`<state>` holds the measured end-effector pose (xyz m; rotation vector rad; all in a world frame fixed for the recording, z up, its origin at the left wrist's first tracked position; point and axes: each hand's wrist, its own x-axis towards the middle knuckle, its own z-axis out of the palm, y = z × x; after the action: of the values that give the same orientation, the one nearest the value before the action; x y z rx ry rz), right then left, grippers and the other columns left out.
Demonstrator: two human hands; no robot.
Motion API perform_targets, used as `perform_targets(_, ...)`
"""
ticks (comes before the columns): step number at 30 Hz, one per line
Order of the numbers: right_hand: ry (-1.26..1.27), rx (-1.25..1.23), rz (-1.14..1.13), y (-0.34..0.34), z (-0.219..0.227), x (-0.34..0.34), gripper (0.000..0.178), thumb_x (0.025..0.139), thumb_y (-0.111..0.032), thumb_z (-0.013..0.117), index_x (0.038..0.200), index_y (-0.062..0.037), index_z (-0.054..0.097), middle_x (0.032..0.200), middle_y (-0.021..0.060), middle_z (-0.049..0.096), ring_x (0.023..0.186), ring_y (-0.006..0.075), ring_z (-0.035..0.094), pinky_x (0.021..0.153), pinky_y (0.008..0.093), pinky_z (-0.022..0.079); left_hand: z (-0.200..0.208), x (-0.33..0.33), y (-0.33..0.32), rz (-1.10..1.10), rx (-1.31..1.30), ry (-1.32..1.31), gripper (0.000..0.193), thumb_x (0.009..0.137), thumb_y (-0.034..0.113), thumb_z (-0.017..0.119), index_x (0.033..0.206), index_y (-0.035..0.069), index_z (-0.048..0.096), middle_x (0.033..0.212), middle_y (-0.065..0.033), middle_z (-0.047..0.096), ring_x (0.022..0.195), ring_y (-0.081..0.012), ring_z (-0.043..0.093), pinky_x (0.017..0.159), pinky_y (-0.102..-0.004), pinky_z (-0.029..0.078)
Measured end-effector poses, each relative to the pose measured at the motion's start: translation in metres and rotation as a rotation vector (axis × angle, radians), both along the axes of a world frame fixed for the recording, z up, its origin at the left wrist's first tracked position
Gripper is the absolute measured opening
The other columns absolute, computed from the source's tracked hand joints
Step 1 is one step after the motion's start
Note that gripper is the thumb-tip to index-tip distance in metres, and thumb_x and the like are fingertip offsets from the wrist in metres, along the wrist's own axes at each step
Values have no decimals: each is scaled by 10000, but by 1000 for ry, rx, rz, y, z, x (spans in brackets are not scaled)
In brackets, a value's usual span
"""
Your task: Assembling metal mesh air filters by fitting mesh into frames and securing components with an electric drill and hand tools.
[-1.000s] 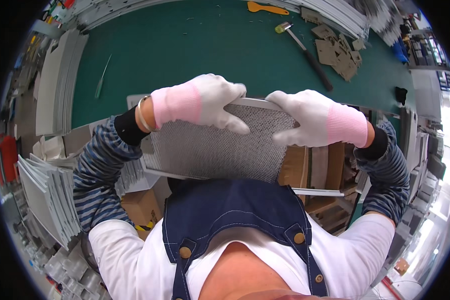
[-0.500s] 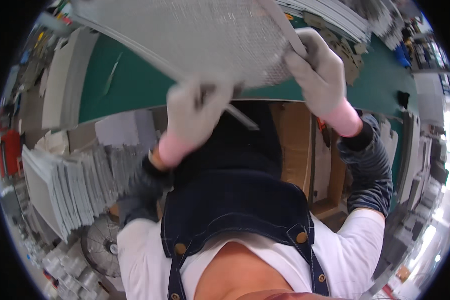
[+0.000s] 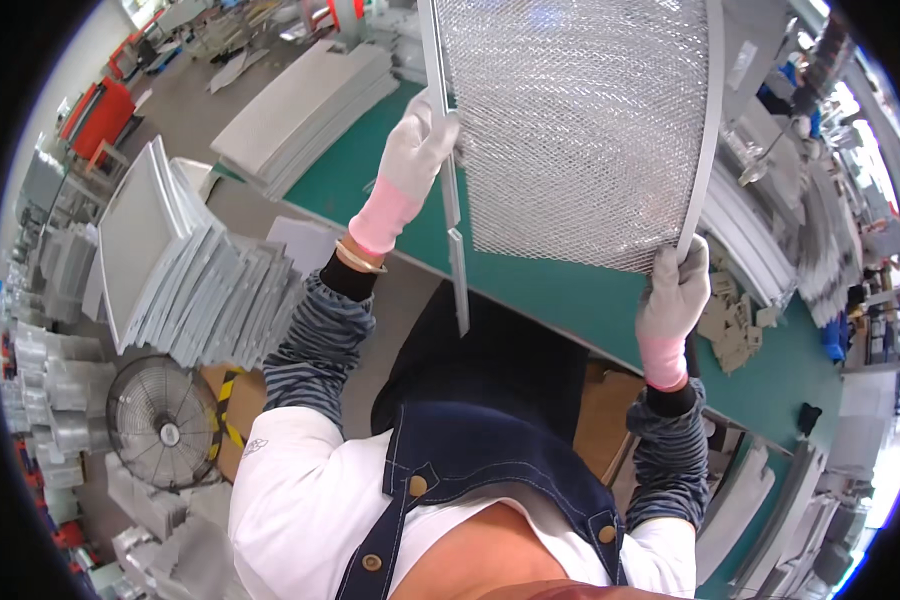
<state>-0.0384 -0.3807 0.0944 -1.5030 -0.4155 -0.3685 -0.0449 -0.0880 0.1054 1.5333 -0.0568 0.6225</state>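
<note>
A silvery metal mesh panel (image 3: 580, 130) hangs upright over the bench in front of me. Along its right side runs a pale metal frame strip (image 3: 705, 140). My right hand (image 3: 673, 290), in a white glove with a pink cuff, is closed on the lower right corner of the panel. On the left, my gloved left hand (image 3: 422, 140) is closed round a thin grey metal strip (image 3: 457, 265), which extends below the mesh toward my lap. Bare mesh forms the panel's lower edge. The panel's top lies outside the picture.
A green-topped bench (image 3: 530, 290) spans the front. Flat pale panels (image 3: 305, 115) are stacked at its far left; cardboard-coloured pieces (image 3: 730, 325) and long white strips (image 3: 745, 240) lie right. Many framed panels (image 3: 205, 290) stand at my left beside a black fan (image 3: 168, 425).
The panel has swung from a slant to upright, its mesh now facing me. My left hand has moved up along the left strip, and my right hand sits lower. The view has turned.
</note>
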Motion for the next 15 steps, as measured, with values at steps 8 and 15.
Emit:
perform_targets(8, 67, -229, -100, 31, 8, -8, 113, 958, -107, 551, 925, -15, 494, 716, -9, 487, 630, 43, 425, 546, 227, 386, 50, 18, 24, 254, 574, -380, 319, 997, 236, 440, 1100, -34, 575, 877, -184, 631, 827, -325, 618, 754, -369, 455)
perform_targets(15, 93, -725, 608, 15, -50, -71, 594, 873, -306, 651, 1324, 16, 438, 1344, 284, 463, 1264, 426, 435, 1032, 449, 381, 80, -10, 19, -490, 851, 226, 371, 844, 309, 725, 974, -11, 588, 692, -21, 489, 654, -91, 440, 619, -281, 415)
